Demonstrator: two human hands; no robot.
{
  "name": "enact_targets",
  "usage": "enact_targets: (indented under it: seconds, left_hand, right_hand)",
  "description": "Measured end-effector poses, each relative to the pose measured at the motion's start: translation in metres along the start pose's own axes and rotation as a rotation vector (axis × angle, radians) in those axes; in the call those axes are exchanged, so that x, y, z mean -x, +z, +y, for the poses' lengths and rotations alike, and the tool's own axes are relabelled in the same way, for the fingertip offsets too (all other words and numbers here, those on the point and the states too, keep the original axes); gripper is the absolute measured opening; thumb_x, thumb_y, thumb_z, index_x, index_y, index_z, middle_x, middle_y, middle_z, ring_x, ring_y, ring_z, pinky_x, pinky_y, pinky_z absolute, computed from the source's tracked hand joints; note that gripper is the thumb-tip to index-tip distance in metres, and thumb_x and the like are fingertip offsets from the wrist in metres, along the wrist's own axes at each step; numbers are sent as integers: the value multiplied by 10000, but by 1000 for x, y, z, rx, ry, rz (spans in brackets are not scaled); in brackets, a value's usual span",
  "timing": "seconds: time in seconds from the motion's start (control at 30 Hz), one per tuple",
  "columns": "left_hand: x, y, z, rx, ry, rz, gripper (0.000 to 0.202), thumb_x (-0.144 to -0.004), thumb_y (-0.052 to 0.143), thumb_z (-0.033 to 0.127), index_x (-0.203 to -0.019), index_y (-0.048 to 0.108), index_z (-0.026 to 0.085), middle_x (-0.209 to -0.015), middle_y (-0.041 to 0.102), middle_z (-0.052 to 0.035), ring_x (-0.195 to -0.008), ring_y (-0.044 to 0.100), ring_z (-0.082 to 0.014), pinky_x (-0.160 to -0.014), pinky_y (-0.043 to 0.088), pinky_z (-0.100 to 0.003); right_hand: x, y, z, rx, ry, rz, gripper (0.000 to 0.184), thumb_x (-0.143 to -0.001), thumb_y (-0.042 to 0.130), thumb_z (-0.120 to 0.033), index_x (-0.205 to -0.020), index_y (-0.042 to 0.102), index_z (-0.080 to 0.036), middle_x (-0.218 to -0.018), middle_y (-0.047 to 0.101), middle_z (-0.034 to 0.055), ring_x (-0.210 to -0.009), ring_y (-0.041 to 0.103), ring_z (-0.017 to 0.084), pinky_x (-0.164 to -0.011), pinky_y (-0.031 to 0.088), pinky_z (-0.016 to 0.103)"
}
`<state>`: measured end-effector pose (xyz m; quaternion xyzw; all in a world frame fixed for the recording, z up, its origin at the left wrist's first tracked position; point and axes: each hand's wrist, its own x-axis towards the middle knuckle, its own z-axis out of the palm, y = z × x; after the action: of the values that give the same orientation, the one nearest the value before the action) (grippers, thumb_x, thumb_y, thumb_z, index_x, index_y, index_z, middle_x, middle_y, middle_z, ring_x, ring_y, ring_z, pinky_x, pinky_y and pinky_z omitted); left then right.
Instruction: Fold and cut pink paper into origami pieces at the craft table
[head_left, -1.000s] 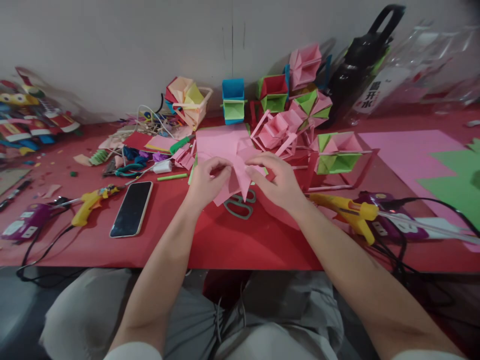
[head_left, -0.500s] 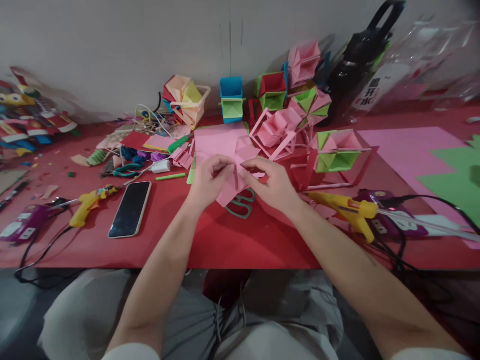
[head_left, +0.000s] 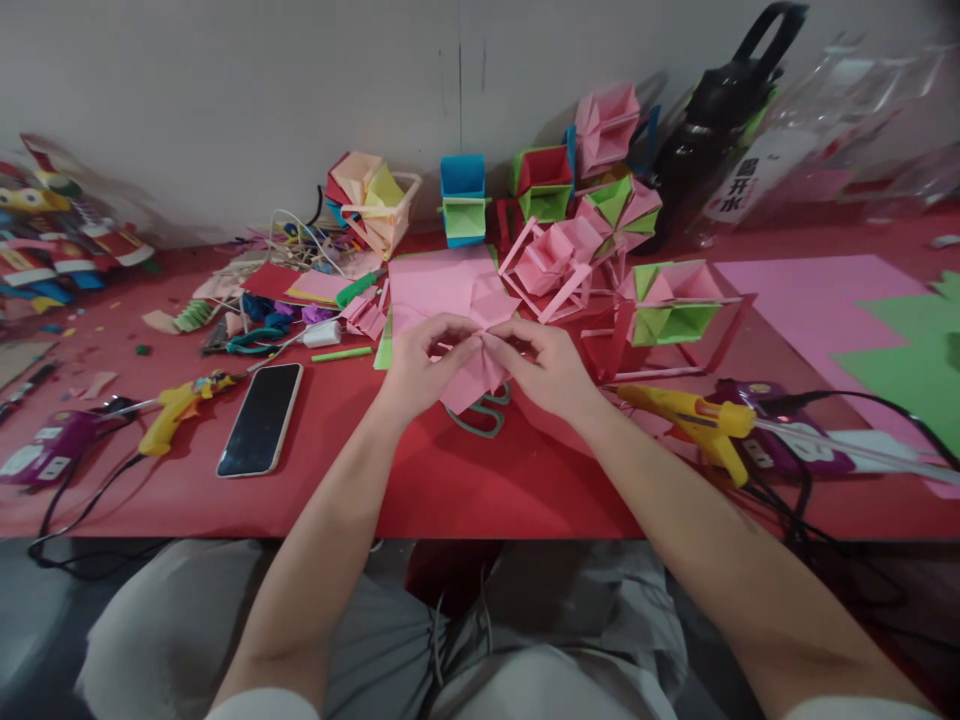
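Between my two hands is a folded piece of pink paper (head_left: 472, 385), its lower part hanging below the fingertips. My left hand (head_left: 429, 362) pinches it between thumb and fingers from the left. From the right, my right hand (head_left: 541, 362) pinches the same paper, the two thumbs nearly touching. Just under the paper lie scissors (head_left: 484, 415), their grey handles showing and the blades hidden. Behind my hands is a stack of pink paper sheets (head_left: 431, 280) with a green edge beneath.
Folded paper models (head_left: 544, 260) line the back and right. A yellow glue gun (head_left: 690, 410) with cables lies right; another glue gun (head_left: 180, 410) and a phone (head_left: 260, 420) lie left. A black bottle (head_left: 720, 120) stands at the back right, on the red table (head_left: 510, 500).
My thumbs and fingertips have come closer together on the pink paper. The hanging part of the paper has shifted and bunched slightly to the right.
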<state>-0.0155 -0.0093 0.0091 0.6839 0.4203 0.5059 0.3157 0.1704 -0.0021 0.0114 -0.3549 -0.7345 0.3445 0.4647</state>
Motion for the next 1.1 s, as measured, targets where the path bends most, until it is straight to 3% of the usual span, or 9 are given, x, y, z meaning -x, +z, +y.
enact_targets:
  seconds: [0.27,0.43,0.57,0.87,1.1]
  left_hand:
    - [-1,-2,5,-44,9,11,96,-886,678,256,-865,728,177,-865,751,-41,-799,672,-146,-699,521,-250]
    - [-2,-2,4,-65,-5,78,105,-908,618,233,-832,659,172,-789,688,-26,-732,620,-130,-679,499,-251]
    - [-2,-5,1,-108,-3,110,109,-890,596,207,-784,608,184,-751,629,-9,-718,576,-130,-657,464,-249]
    - [-2,-16,0,31,-135,-67,216,-869,645,334,-729,595,178,-643,576,11,-585,547,-112,-559,459,-240]
    - [-5,-19,-4,64,-125,148,317,-918,654,436,-737,541,201,-559,520,33,-467,484,-85,-444,404,-221]
  right_hand:
    - [0,-2,-3,-24,55,-38,296,-901,680,-464,-836,723,-178,-778,720,28,-709,634,157,-644,488,278]
    - [-1,-1,-2,0,90,-93,345,-856,716,-515,-838,704,-171,-738,671,19,-653,582,146,-631,468,286]
    - [-2,0,0,-21,109,-92,356,-849,723,-505,-733,640,-178,-671,602,-1,-626,525,135,-605,433,284]
    - [-5,-5,5,-132,229,67,321,-788,786,-477,-909,728,-186,-776,660,7,-672,554,138,-645,456,299]
    - [-8,-1,13,-341,241,85,449,-694,863,-547,-978,733,-225,-886,713,26,-831,659,181,-750,558,323]
